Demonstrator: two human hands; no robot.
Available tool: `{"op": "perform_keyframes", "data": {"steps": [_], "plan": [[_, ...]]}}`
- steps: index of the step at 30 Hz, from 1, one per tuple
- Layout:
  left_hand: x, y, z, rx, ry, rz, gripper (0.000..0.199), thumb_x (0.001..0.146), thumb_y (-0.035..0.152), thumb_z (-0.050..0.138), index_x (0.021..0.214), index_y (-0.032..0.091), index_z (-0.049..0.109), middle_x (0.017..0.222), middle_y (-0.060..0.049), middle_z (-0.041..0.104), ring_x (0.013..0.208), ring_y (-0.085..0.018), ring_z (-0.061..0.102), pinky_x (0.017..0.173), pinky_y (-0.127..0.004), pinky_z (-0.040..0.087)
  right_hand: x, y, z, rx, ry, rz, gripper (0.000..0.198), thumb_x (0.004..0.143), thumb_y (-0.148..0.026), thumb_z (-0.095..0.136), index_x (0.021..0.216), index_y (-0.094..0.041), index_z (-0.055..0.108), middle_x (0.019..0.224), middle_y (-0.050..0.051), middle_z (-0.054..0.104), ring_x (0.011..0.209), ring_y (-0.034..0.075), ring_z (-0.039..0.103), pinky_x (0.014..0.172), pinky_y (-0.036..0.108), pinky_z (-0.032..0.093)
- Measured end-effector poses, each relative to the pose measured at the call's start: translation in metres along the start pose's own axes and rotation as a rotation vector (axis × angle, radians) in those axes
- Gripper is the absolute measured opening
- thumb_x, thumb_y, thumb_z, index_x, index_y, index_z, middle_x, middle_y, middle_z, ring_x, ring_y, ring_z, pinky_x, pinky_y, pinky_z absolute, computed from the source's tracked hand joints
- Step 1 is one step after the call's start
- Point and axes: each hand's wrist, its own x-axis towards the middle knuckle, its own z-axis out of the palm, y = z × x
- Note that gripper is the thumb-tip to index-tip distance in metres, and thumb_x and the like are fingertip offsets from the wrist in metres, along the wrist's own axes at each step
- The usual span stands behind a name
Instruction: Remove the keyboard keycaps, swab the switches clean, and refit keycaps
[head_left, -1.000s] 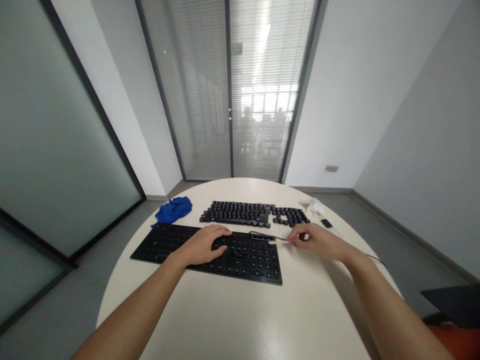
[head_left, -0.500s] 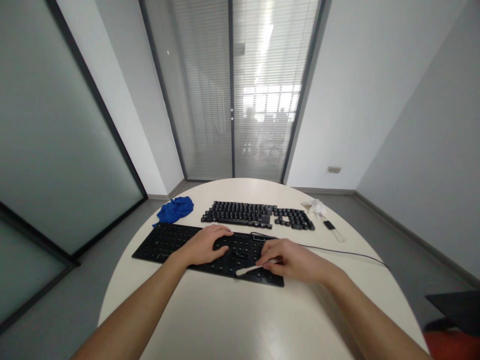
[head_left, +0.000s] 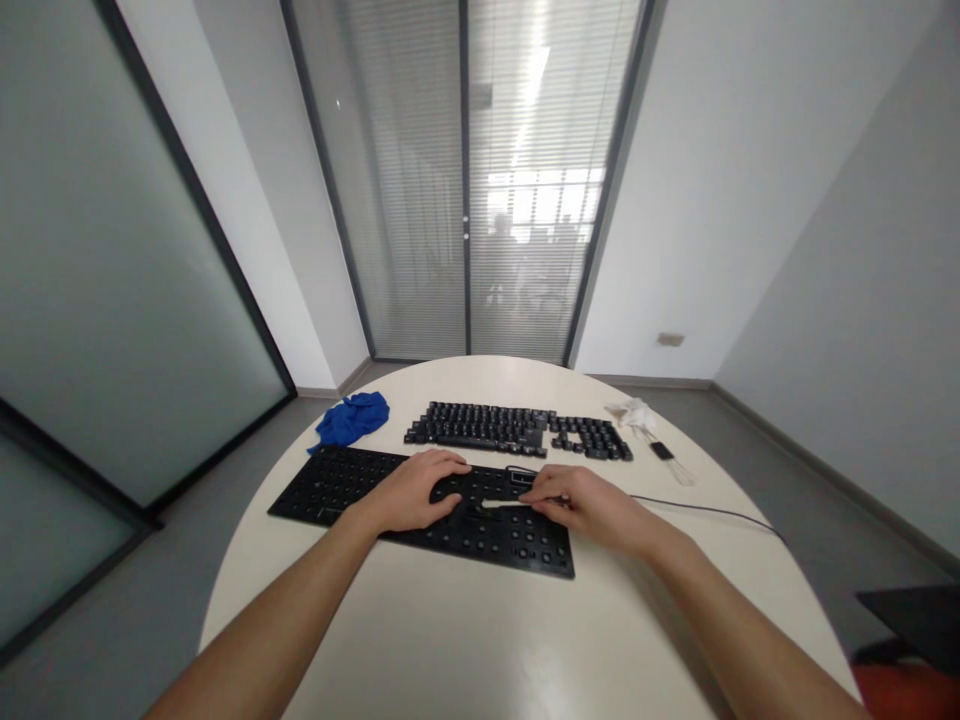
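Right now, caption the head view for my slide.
Left hand on keyboard base, right hand holding pale stick over it, loose keycaps beyond.

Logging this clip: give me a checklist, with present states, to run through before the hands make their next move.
1. Left hand resting on the black rectangular keyboard base: ok.
2. Right hand gripping the slim white stick: ok.
3. Stick's tip touching the base: cannot tell; it shows over the base, but contact is unclear.
4. Black square-topped keycaps off the base: ok, laid out beyond it.
5. Crumpled blue cloth clear of both hands: ok.
6. Thin black cable clear of the right hand: cannot tell; it passes behind.
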Motion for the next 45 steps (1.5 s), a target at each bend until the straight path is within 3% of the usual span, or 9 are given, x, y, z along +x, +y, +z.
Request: {"op": "perform_keyframes", "data": {"steps": [12,19,28,39,45], "plan": [[0.003,0.009,-0.006,-0.038,-0.021,0.027,0.041,0.089,0.028,0.062,0.130,0.025,0.059,0.131,-0.009,0.062,0.121,-0.026,0.056,0.107,-0.044,0.044,-0.002,0.015,-0.019,-0.071,0.139,0.099,0.026,0.094,-0.019,0.054,0.107,-0.023,0.077,0.100,0.008,0.072,0.088,0.020,0.066,0.081,0.033,0.051],[0.003,0.010,-0.006,-0.020,-0.025,0.016,0.040,0.089,0.027,0.063,0.129,0.024,0.059,0.131,-0.008,0.062,0.122,-0.025,0.056,0.108,-0.043,0.043,-0.002,0.005,-0.017,0.034,0.002,0.044,0.026,0.086,-0.012,0.058,0.097,-0.025,0.079,0.091,0.004,0.072,0.081,0.017,0.066,0.073,0.027,0.049],[0.004,0.010,-0.006,-0.005,-0.032,0.016,0.040,0.089,0.028,0.062,0.129,0.024,0.059,0.132,-0.008,0.061,0.122,-0.025,0.056,0.109,-0.042,0.043,0.000,0.015,-0.015,-0.083,0.120,0.098,0.026,0.091,-0.014,0.055,0.103,-0.023,0.077,0.098,0.007,0.072,0.087,0.019,0.067,0.083,0.033,0.051],[0.003,0.009,-0.005,-0.008,-0.014,-0.001,0.042,0.087,0.020,0.058,0.129,0.022,0.055,0.127,-0.009,0.063,0.117,-0.025,0.058,0.106,-0.042,0.044,0.011,-0.002,0.008,-0.117,0.127,-0.024,0.025,0.096,-0.018,0.055,0.110,-0.026,0.075,0.105,0.005,0.072,0.098,0.019,0.066,0.087,0.030,0.051],[0.004,0.011,-0.005,-0.020,-0.009,0.000,0.042,0.086,0.019,0.058,0.128,0.022,0.056,0.127,-0.008,0.064,0.117,-0.026,0.058,0.106,-0.042,0.045,0.013,-0.005,0.015,-0.145,0.117,-0.016,0.027,0.097,-0.021,0.052,0.110,-0.027,0.075,0.104,0.005,0.071,0.097,0.021,0.066,0.085,0.032,0.052]]}}
